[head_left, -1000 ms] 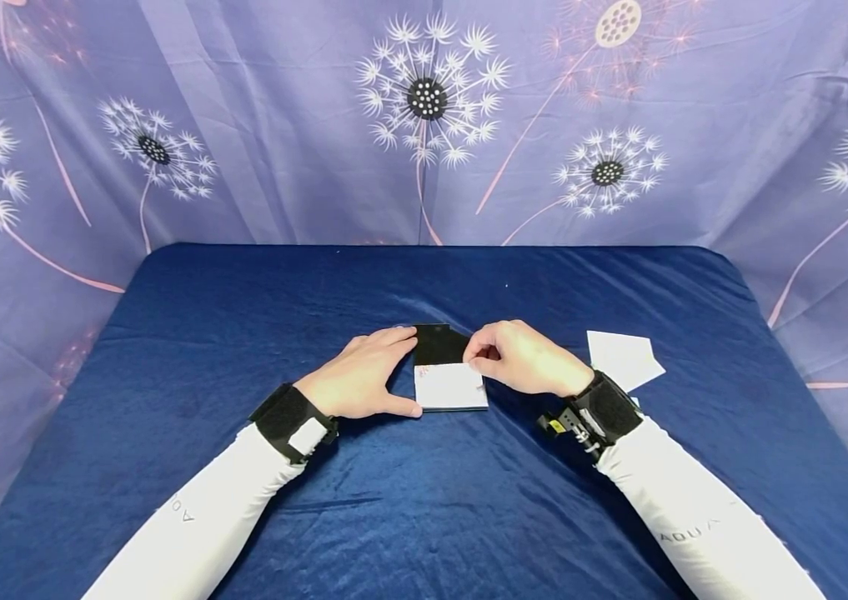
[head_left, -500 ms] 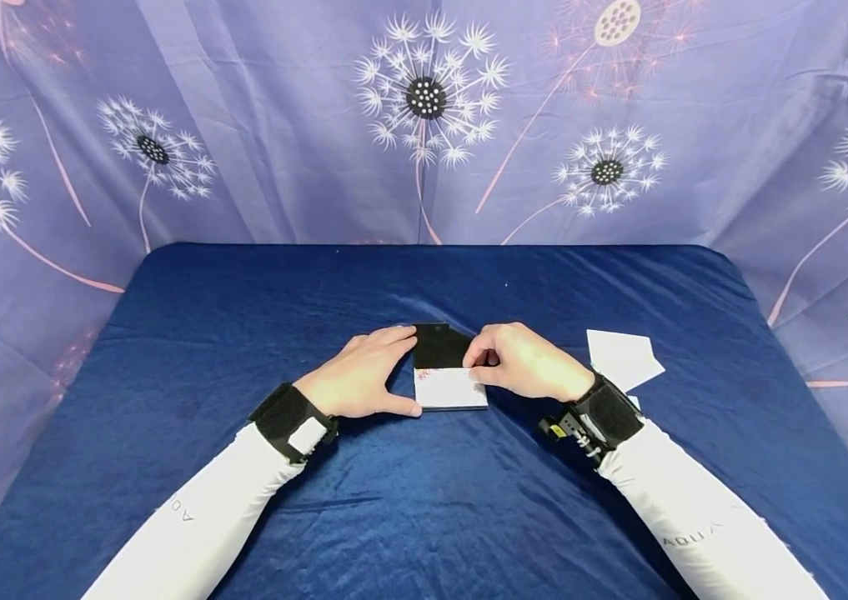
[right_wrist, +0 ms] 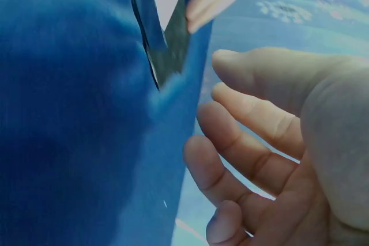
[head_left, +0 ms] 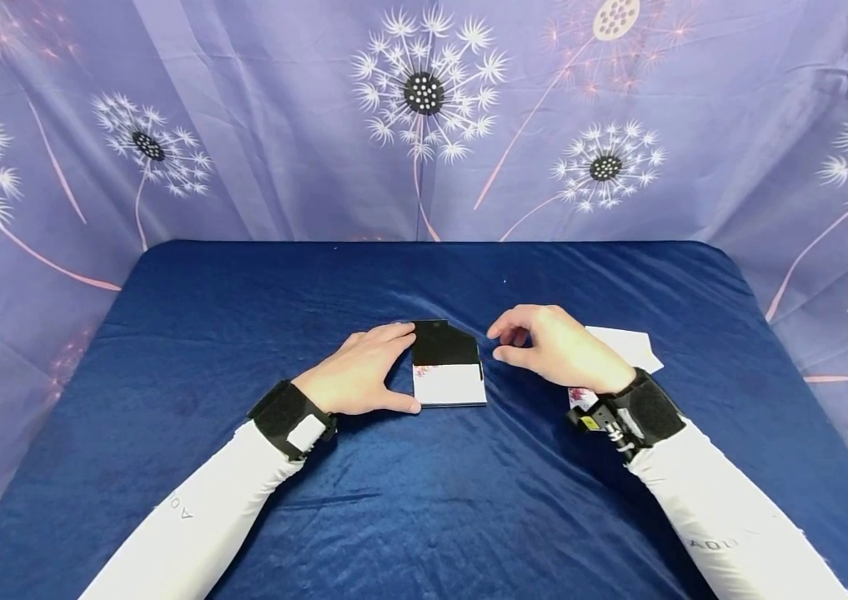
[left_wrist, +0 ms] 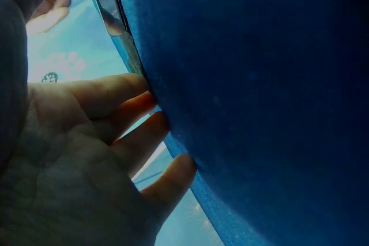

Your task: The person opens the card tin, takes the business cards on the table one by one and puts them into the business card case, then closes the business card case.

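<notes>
A flat black holder lies mid-table in the head view, with a white card covering its near half. Reddish print marks the card's upper left corner. My left hand rests along the holder's left side, thumb apart from the straight fingers. In the left wrist view these fingers lie extended near the tabletop. To the right of the holder, and apart from it, hovers my right hand. Its fingers are loosely bent in the right wrist view, with nothing between them and the thumb.
White paper lies on the table behind the right hand. A piece with pink floral print shows beside the right wrist, partly hidden. Dark blue cloth covers the table. A purple flowered curtain hangs behind it.
My right hand has let go of the card and moved right, away from the holder. Between the first two frames the card's far edge shifted slightly nearer. The left hand has stayed put.
</notes>
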### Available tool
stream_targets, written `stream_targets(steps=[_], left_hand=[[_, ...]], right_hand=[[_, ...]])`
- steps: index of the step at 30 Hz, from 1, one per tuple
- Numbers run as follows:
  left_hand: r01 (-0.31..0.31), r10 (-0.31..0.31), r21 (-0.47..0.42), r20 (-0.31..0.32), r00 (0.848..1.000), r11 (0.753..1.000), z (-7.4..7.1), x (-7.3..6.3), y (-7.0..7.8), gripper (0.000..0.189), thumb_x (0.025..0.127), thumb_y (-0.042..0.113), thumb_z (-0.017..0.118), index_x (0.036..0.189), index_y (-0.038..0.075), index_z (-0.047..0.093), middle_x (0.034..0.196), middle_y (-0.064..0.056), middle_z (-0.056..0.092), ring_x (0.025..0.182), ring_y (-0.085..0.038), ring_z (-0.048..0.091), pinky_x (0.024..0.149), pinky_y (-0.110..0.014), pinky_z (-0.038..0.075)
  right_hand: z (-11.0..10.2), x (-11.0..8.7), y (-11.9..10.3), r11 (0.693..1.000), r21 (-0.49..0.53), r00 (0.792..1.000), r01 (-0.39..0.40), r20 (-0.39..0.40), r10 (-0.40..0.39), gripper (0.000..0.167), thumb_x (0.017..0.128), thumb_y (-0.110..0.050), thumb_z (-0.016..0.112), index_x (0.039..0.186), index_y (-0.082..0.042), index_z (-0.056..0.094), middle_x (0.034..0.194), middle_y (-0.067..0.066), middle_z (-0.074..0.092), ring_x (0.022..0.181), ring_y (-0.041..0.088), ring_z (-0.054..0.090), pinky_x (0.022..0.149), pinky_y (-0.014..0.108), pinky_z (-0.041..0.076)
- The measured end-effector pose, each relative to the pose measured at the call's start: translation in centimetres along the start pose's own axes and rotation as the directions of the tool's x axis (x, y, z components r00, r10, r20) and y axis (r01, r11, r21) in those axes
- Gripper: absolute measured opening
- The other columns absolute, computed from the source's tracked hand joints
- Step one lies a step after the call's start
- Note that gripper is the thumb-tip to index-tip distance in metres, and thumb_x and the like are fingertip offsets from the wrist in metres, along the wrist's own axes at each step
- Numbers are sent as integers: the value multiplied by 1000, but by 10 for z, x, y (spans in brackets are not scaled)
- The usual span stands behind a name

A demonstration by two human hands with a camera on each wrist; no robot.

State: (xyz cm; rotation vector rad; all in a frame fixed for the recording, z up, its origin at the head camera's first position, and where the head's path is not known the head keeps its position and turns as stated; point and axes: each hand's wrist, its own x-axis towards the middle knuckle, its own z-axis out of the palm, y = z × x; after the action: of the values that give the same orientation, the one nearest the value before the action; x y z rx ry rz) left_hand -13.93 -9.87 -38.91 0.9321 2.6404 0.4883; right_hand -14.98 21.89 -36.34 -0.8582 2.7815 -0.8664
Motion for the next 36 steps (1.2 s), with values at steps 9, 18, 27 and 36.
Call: stream_targets(steps=[9,18,27,36], left_hand=[[-2,2,3,0,1000,1000,-2,0,0,105,89,57,81,163,-2,37,172,-14,30,160,-30,23,124,-55,25],[-2,2,-4,-3,1000,1000,-2,-1,2,105,89,56,82,163,-2,37,172,-13,30,160,-30,24,124,-55,24],[2,-2,-1,-2,1000,1000,0,-2,2,105,89,57,81,163,-1,37,172,-13,30,160,-30,24,125,-55,24],[2,-2,2,3,1000,1000,1,-2,2,104,89,57,81,164,-1,36,172,-13,30,160,-30,24,124,-55,25]], right_hand=[[-35,-22,17,996,-43,996,-74,-62,71,21,96,-15,81,116,-9,78,95,-4,72,88,13,66,78,37,52],[-66,-52,47,976,-67,974,-208,-108,200,26,99,-24,78,122,-12,76,101,-3,73,93,16,66,76,28,50],[-79,-76,77,953,-105,955,-285,-123,272,28,99,-21,78,124,-7,75,102,2,73,91,18,64,70,26,48],[-81,-91,110,934,-165,947,-318,-106,304,32,96,-22,82,122,-4,75,96,1,71,85,17,59,67,28,45]])
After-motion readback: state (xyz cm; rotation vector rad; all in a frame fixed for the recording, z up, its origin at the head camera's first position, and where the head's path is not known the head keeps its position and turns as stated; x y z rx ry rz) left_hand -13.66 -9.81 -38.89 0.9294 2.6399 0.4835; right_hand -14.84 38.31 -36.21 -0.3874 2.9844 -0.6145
